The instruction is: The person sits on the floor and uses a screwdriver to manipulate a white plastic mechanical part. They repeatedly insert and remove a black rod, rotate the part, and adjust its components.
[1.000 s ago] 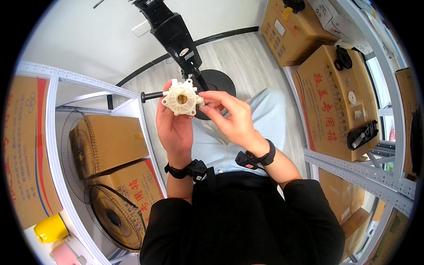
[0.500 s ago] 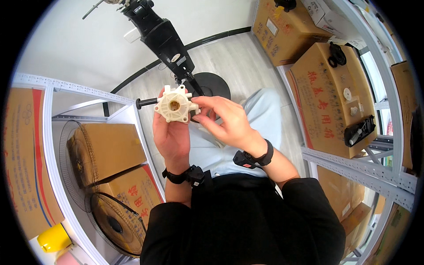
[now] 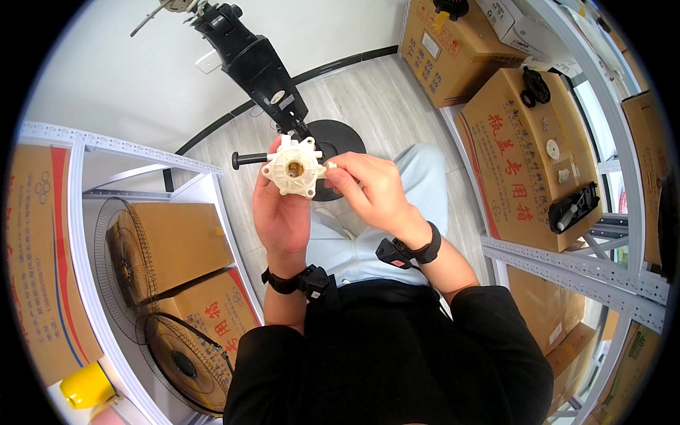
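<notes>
A cream plastic housing [image 3: 280,175] with a brass-lined hole at its middle and several screw lugs round its rim rests in my left hand [image 3: 282,227]. The left fingers wrap it from below and behind. From its left side a black rod with a flat round head [image 3: 248,159] sticks out. My right hand [image 3: 370,185] is closed in a pinch at the housing's right side, on a small white plastic piece [image 3: 331,166]. I cannot tell whether that piece still joins the housing.
Beyond my hands stands a black column [image 3: 258,71] on a round black base [image 3: 336,138]. Fan guards [image 3: 127,262] and cartons fill the left rack. On the right, a carton [image 3: 513,170] carries white discs [image 3: 552,149] and a black plastic tray [image 3: 574,207].
The housing and my left hand have shifted slightly right. My right fingers have closed to a tighter pinch, and the small white piece now shows at their tips.
</notes>
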### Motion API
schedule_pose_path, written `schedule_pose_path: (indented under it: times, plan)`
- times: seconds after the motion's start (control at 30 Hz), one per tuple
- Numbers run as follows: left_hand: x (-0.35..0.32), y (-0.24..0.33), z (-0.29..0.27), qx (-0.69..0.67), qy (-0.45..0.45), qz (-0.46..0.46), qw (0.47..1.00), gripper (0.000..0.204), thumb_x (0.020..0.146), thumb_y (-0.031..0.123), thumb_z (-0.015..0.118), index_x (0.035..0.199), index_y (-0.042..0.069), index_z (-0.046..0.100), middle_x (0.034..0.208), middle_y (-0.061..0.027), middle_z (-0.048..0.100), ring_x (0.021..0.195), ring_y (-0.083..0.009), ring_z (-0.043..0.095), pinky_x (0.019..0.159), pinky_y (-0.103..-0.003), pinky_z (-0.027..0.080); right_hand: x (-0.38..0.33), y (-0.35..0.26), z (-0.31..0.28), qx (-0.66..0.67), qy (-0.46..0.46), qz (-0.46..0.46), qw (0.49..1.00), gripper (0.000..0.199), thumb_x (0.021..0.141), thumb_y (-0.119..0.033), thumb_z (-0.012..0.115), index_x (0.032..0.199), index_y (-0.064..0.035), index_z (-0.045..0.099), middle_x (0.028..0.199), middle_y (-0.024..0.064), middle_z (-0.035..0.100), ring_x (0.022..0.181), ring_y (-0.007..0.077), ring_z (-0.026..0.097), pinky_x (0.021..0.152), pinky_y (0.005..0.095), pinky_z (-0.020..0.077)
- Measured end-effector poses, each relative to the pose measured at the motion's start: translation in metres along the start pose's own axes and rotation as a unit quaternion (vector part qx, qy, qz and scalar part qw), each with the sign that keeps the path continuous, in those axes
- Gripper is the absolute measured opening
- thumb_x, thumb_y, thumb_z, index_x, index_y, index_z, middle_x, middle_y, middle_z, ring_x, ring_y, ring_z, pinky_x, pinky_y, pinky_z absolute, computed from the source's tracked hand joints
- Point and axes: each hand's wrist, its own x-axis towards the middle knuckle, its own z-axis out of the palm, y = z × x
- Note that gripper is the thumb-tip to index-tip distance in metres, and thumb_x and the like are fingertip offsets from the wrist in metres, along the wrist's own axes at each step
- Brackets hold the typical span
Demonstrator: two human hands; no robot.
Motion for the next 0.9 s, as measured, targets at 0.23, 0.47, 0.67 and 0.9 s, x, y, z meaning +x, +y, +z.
schedule_pose_path:
  times: [0.23,0.47,0.67,0.9]
  plan:
    - [0.001,0.002,0.001,0.003,-0.006,0.010,1.000,0.054,0.094,0.021,0.050,0.138,-0.006,0.033,0.128,-0.0167,0.052,0.118,-0.0261,0.053,0.099,-0.039,0.043,-0.002,-0.007,0.000,0.080,0.048,0.005,0.996,0.027,0.079,-0.001,0.070,0.104,-0.0019,0.061,0.094,0.0092,0.066,0.064,0.0120,0.061,0.054,0.0234,0.0484]
    - [-0.001,0.003,0.003,-0.011,-0.007,0.003,1.000,0.053,0.095,0.021,0.049,0.138,-0.005,0.034,0.129,-0.0160,0.051,0.118,-0.0250,0.053,0.098,-0.038,0.044,-0.001,-0.007,-0.002,0.008,0.066,-0.070,0.995,0.033,0.075,0.002,0.072,0.107,-0.0022,0.063,0.092,0.0097,0.066,0.062,0.0125,0.060,0.052,0.0226,0.0470]
    - [-0.006,0.004,0.006,0.017,-0.002,0.011,1.000,0.054,0.092,0.018,0.051,0.137,-0.007,0.034,0.127,-0.0155,0.052,0.116,-0.0249,0.054,0.098,-0.037,0.044,-0.005,-0.002,-0.001,0.012,0.025,-0.043,0.999,0.021,0.082,-0.001,0.067,0.103,-0.0002,0.064,0.082,0.0092,0.066,0.062,0.0147,0.062,0.054,0.0245,0.0484]
    - [-0.007,0.002,0.003,0.053,0.024,0.014,0.998,0.055,0.089,0.016,0.050,0.136,-0.008,0.034,0.128,-0.0163,0.050,0.118,-0.0268,0.052,0.099,-0.038,0.043,-0.008,0.003,0.003,0.119,-0.046,0.053,0.990,0.016,0.083,0.001,0.063,0.099,0.0013,0.062,0.083,0.0083,0.065,0.063,0.0142,0.063,0.057,0.0243,0.0495]
